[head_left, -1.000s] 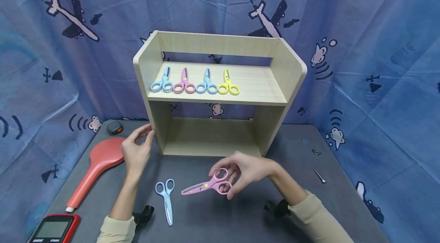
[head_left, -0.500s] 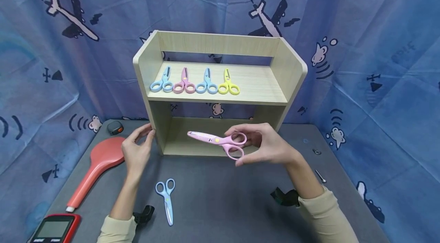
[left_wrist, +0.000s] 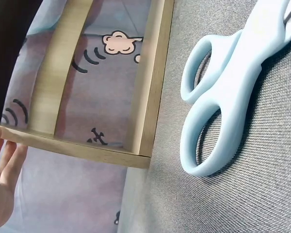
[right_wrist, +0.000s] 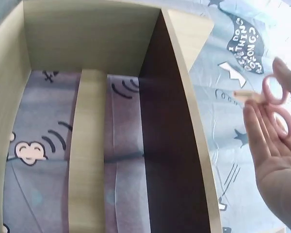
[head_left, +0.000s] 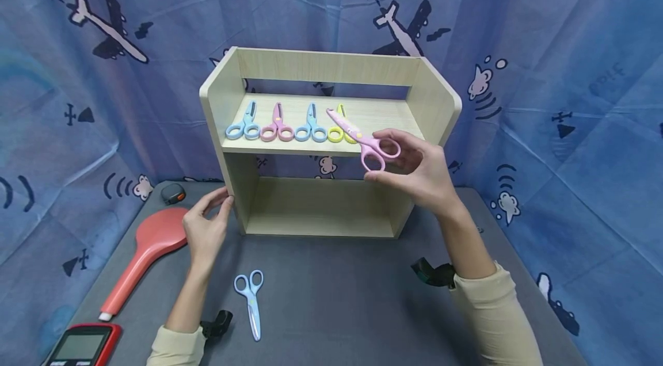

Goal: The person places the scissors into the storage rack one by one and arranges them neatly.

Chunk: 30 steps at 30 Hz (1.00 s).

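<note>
My right hand [head_left: 425,173] pinches pink scissors [head_left: 374,150] by their finger loops, blades pointing up and left. They overlap the shelf's front edge and the yellow scissors [head_left: 335,134] in the head view. In the right wrist view, the hand [right_wrist: 276,165] and scissors [right_wrist: 276,104] appear beyond the upper board. Extended fingers of my left hand [head_left: 207,228] touch the left side panel of the wooden shelf [head_left: 321,205]. Yellow, pink [head_left: 277,124] and two blue scissors [head_left: 311,124] stand in a row on the upper level, loops toward me.
Another pair of light blue scissors [head_left: 251,302] lies on the grey table [head_left: 331,297]. At left are a red paddle-shaped object [head_left: 150,245], a black tape measure [head_left: 173,193] and a red device with a screen [head_left: 83,346]. A patterned blue curtain [head_left: 559,95] hangs behind.
My right hand has lifted the pink scissors from low over the table, up and to the right, to the upper shelf's front edge; their blades now tilt upward. My left hand stays put.
</note>
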### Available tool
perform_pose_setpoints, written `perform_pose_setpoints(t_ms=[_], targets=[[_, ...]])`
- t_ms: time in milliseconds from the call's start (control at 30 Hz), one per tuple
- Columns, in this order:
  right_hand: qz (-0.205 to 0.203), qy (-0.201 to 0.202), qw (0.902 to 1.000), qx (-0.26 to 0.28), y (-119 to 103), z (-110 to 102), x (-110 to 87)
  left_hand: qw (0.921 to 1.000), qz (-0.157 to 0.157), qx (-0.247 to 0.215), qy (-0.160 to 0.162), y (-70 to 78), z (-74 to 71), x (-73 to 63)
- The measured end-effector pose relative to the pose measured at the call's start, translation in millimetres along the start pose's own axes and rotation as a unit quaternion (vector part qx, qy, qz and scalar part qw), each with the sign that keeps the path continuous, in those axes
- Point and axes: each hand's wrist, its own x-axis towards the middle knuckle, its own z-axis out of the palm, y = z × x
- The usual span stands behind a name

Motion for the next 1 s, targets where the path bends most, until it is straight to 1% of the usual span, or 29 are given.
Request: perform_pose_setpoints(t_ms=[100, 267, 367, 433, 600, 700, 900, 1000], targets=[[0.008, 0.033, 0.9993, -0.013, 3.2, -0.7, 10.6, 1.0, -0.001, 0.001, 0.001, 0.1, -0.3, -0.6], [0.037, 0.073, 0.9962, -0.029, 9.8, 1.6, 27.2, 0.9999, -0.003, 0.015, 0.007, -0.6, 0.4, -1.2], [0.058, 0.091, 0.9926, -0.057, 15.9, 2.3, 36.8, 0.9998, -0.003, 0.016, 0.008, -0.5, 0.6, -0.9], [0.074, 0.095, 0.9889, -0.087, 20.9, 2.2, 42.4, 0.9999, -0.004, 0.012, 0.007, 0.2, 0.1, -0.8], [0.12, 0.077, 0.9766, -0.161, 30.3, 1.2, 49.8, 0.9999, -0.001, 0.009, 0.005, -0.3, 0.1, -1.0], [0.14, 0.065, 0.9689, -0.193, 33.3, 0.6, 51.8, 1.0, 0.003, 0.007, 0.004, -0.8, 0.2, -1.0], [0.163, 0.041, 0.9535, -0.25, 33.0, -2.4, 56.4, 1.0, 0.0, 0.005, 0.004, -0.5, 0.2, -0.2], [0.169, 0.024, 0.9485, -0.267, 31.8, -4.9, 58.1, 1.0, -0.004, 0.006, 0.004, -0.3, 0.5, 0.4]])
